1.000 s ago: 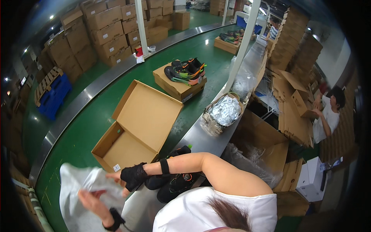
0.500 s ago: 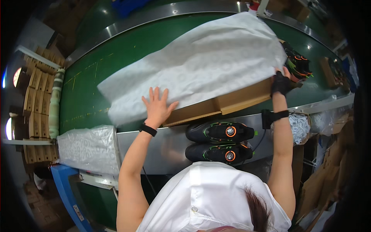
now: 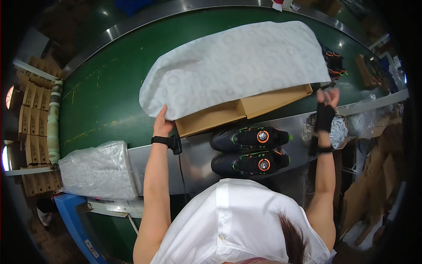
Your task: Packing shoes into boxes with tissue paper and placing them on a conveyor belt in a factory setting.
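Overhead, we note a green conveyor belt (image 3: pixel 101 101) edged by a steel ledge (image 3: pixel 198 158). On it, white tissue paper (image 3: pixel 237 66) hides most of the open cardboard box (image 3: pixel 246 110). Left hand (image 3: pixel 161 125) pinches the paper's corner; right hand (image 3: pixel 326 110), gloved, fingers spread, hovers beside the box. Two dark shoes (image 3: pixel 250 149) lie just below the box.

Single view only, head-mounted, looking steeply down from above the wearer's white-shirted shoulders. Facing forward across the steel desk (image 3: pixel 193 158) toward the green conveyor belt (image 3: pixel 110 101) beyond. Wide fisheye: belt edge and desk edge bent into arcs, corners dark. Close range: own forearms entering from the lower edge, left hand (image 3: pixel 162 125) and right hand (image 3: pixel 326 110) both within frame at mid-height. Cardboard box (image 3: pixel 237 112) and pair of dark shoes (image 3: pixel 250 149) near centre. Stacked cartons at far left rim, small and distorted. No second view, hence no shared field.
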Tool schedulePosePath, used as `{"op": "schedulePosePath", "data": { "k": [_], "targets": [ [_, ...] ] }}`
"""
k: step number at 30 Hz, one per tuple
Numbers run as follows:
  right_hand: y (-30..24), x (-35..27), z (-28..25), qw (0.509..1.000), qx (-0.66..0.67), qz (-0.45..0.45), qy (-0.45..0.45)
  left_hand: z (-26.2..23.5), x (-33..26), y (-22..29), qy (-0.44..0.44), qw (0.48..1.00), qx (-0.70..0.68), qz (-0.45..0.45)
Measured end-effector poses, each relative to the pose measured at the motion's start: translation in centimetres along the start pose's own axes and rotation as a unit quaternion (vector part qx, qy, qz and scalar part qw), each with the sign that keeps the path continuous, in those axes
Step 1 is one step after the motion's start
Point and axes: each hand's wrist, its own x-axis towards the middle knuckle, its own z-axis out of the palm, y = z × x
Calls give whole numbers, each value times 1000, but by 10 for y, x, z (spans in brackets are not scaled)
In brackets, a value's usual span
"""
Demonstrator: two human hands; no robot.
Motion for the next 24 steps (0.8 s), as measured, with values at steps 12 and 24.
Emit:
{"op": "schedulePosePath", "data": {
  "k": [12,24],
  "targets": [
    [-61,-173,-53,697,-306,-350,-546,11,-18,-27,9,995,92,24],
    [-106,-109,147,868,7,44,-495,-8,-68,15,105,831,433,335]
  ]
}}
